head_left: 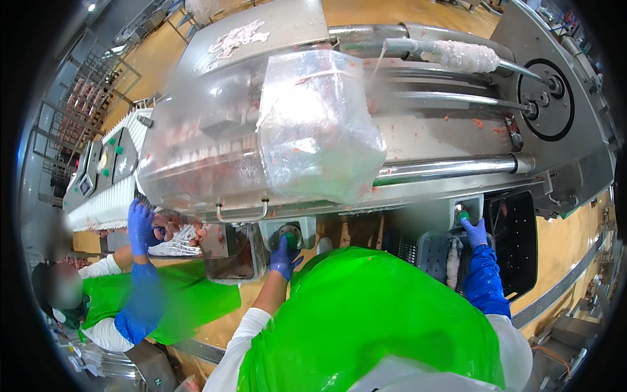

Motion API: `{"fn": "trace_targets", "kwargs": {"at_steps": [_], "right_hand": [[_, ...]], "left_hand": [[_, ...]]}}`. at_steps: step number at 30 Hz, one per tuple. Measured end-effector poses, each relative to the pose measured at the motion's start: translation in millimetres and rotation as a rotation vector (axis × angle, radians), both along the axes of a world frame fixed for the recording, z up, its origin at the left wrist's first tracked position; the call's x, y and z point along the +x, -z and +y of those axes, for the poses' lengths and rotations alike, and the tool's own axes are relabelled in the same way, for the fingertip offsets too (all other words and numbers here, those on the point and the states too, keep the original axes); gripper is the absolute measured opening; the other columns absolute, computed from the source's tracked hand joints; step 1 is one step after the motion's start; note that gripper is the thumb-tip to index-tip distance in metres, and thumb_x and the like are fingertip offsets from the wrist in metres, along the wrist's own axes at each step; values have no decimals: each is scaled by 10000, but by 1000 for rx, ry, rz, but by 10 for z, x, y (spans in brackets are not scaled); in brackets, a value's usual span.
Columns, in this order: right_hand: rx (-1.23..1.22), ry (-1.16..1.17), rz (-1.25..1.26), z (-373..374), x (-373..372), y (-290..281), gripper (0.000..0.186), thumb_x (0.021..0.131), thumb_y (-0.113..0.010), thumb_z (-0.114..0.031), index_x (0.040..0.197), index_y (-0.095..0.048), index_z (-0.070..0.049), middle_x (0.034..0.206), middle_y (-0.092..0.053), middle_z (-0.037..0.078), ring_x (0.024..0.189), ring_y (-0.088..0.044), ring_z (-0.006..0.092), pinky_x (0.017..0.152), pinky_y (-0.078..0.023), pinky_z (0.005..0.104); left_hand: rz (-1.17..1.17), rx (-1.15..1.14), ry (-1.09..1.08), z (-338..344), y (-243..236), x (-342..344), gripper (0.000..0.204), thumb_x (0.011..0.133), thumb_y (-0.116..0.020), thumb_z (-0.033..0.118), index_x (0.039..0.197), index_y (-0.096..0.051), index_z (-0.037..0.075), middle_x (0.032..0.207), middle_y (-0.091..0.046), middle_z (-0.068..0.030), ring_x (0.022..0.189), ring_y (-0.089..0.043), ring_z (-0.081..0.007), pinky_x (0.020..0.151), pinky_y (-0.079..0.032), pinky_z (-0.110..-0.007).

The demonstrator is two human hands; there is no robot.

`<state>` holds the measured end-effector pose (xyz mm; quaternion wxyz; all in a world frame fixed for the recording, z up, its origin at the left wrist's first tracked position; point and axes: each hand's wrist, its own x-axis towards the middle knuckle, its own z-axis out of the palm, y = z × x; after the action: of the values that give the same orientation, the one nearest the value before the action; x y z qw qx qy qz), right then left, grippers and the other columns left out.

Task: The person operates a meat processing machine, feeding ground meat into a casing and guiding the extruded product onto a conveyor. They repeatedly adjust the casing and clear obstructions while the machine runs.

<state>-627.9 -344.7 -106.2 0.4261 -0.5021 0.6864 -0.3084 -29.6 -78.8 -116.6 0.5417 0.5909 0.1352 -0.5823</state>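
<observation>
Head view: green button (289, 238), lower centre, was touched by spread left hand (284, 260); second button (463, 215), centre right, by right hand (475, 233), grip undetermined. Contact could be lost through slipping.

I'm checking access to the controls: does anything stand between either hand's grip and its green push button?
Nothing visible does: the left grip appears to touch the left green button, and the right grip the right green button.
</observation>
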Motion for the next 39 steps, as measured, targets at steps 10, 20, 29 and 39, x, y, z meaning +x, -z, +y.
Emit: {"fn": "trace_targets", "kwargs": {"at_steps": [10,20,29,39], "right_hand": [[41,23,139,1,55,-144,821,733,-839,-305,1301,-391,84,1228,-577,209,1115,-565,267,942,-459,359],[31,48,176,12,61,-145,888,705,-857,-354,1314,-387,90,1222,-582,217,1111,-570,270,937,-463,358],[43,-14,115,-35,9,-118,858,714,-854,-345,1307,-401,80,1223,-585,203,1099,-571,257,928,-468,356],[60,-5,109,-47,1,-123,847,731,-841,-323,1314,-384,87,1241,-572,202,1118,-566,259,953,-458,354]], "left_hand": [[88,50,61,109,316,190,631,875,-603,577,1285,-537,101,1211,-600,-109,1154,-551,-296,895,-504,-476],[294,-51,100,254,790,422,731,842,-568,675,1308,-520,113,1217,-615,-87,1191,-550,-252,918,-480,-460],[69,75,92,131,413,217,638,835,-627,625,1238,-584,132,1179,-625,-102,1109,-584,-276,872,-499,-484],[-79,115,52,5,-105,-14,639,803,-676,611,1211,-596,126,1185,-610,-95,1122,-573,-286,881,-515,-497]]}}
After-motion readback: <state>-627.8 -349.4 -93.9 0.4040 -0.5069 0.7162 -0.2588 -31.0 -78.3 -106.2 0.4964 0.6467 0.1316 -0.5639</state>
